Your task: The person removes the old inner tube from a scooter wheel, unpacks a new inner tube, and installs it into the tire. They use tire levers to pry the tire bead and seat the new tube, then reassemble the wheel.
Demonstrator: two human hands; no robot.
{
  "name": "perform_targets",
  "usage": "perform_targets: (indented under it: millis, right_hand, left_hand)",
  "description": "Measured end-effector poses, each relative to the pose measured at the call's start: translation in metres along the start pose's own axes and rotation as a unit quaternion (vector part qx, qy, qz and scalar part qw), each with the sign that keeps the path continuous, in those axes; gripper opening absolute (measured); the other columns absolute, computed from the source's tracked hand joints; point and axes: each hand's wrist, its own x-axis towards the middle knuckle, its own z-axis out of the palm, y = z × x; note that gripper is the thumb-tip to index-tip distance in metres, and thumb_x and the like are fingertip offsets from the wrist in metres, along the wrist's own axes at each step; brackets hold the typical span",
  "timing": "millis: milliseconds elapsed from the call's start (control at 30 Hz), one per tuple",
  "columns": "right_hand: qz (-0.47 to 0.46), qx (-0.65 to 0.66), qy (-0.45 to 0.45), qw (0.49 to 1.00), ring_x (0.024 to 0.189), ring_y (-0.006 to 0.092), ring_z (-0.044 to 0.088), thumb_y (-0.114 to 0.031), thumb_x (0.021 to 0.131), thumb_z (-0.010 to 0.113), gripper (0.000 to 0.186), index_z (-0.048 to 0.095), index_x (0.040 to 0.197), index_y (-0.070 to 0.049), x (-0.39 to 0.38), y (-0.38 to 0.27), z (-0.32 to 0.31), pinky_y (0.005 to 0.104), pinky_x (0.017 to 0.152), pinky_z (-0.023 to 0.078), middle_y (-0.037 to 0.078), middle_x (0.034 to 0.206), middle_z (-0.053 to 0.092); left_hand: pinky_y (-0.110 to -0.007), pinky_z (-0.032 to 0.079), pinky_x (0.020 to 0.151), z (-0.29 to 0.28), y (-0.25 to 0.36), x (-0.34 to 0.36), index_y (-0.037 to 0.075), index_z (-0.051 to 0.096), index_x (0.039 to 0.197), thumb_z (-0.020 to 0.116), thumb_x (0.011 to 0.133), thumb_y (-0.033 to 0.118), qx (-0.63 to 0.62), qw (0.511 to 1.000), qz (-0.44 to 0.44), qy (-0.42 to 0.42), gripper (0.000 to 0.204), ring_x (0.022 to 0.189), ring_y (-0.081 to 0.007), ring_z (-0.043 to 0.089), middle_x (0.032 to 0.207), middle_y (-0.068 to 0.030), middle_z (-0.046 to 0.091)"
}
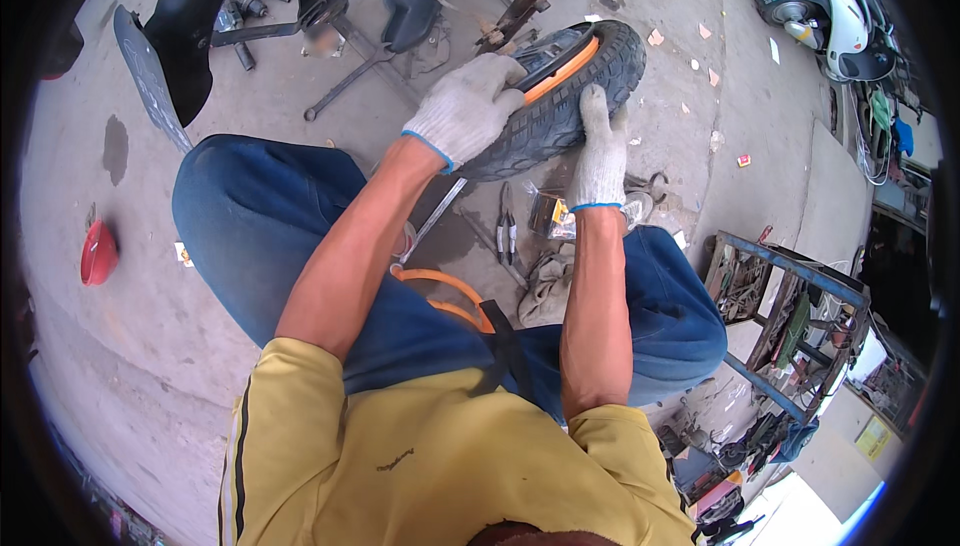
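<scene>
A black knobbly tire (540, 136) stands tilted between my hands, with an orange wheel rim (565, 73) showing inside it. Across its near-left side lies my left hand (465, 106), in a white knit glove with a blue cuff, fingers curled over the tire toward the rim. My right hand (600, 151), gloved the same way, grips the tread at the right, one finger lying up along it. The undersides of both hands are hidden. Below the tire, pliers (507, 224) and a long metal bar (437, 216) rest on the floor.
A wrench (345, 88) lies at the upper left, near the vehicle's black fender (190, 36). A red bowl (98, 252) is at far left. By my right knee stands a blue metal rack (790, 271) of tools. A white helmet (845, 11) sits at upper right.
</scene>
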Motion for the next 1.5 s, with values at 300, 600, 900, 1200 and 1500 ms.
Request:
perform_targets:
  millis: [300,600,900,1200,1500]
  right_hand:
    - [-0.044,-0.131,0.094,0.986,0.102,0.0250,0.068,-0.032,0.104,0.066,0.059,0.054,0.140,0.013,-0.010,-0.016,0.022,0.0384,0.093,0.054,0.021,0.118,0.072]
    - [0.107,0.025,0.019,0.994,0.105,0.0220,0.067,-0.053,0.103,0.064,0.073,0.061,0.138,0.012,0.059,-0.024,-0.008,0.0348,0.092,0.054,0.017,0.118,0.072]
    - [0.037,0.043,0.008,0.998,0.105,0.0196,0.067,-0.041,0.106,0.065,0.063,0.056,0.140,0.011,0.006,-0.018,0.005,0.0332,0.093,0.055,0.015,0.125,0.069]
    - [0.064,0.072,-0.020,0.995,0.101,0.0218,0.070,-0.040,0.106,0.066,0.058,0.053,0.144,0.002,-0.001,-0.021,0.003,0.0406,0.085,0.062,0.012,0.120,0.068]
    - [0.122,0.107,-0.056,0.985,0.127,0.0272,0.063,-0.047,0.106,0.063,0.064,0.054,0.151,-0.003,0.013,-0.021,-0.005,0.0464,0.112,0.049,0.013,0.144,0.064]
  left_hand:
    - [-0.047,0.054,0.094,0.003,-0.011,0.013,0.000,0.069,0.111,0.063,0.094,0.016,0.089,0.991,0.096,-0.023,0.024,0.110,-0.0372,0.065,0.118,-0.0181,0.066]
    - [-0.048,0.052,0.097,-0.005,-0.012,-0.010,0.001,0.068,0.116,0.062,0.096,0.018,0.055,0.997,0.041,-0.041,0.027,0.109,-0.0395,0.066,0.116,-0.0201,0.066]
    - [-0.047,0.053,0.094,-0.010,-0.014,-0.012,0.003,0.069,0.116,0.070,0.093,0.026,0.057,0.996,-0.029,-0.056,0.033,0.106,-0.0384,0.068,0.111,-0.0200,0.070]
    - [-0.044,0.056,0.080,-0.001,-0.019,-0.009,0.003,0.073,0.102,0.080,0.086,0.028,0.016,0.999,-0.042,-0.014,0.030,0.089,-0.0344,0.071,0.095,-0.0161,0.072]
    - [-0.041,0.055,0.077,0.006,-0.003,0.008,0.001,0.073,0.097,0.083,0.084,0.032,0.018,0.996,-0.088,0.004,0.035,0.084,-0.0329,0.069,0.092,-0.0161,0.072]
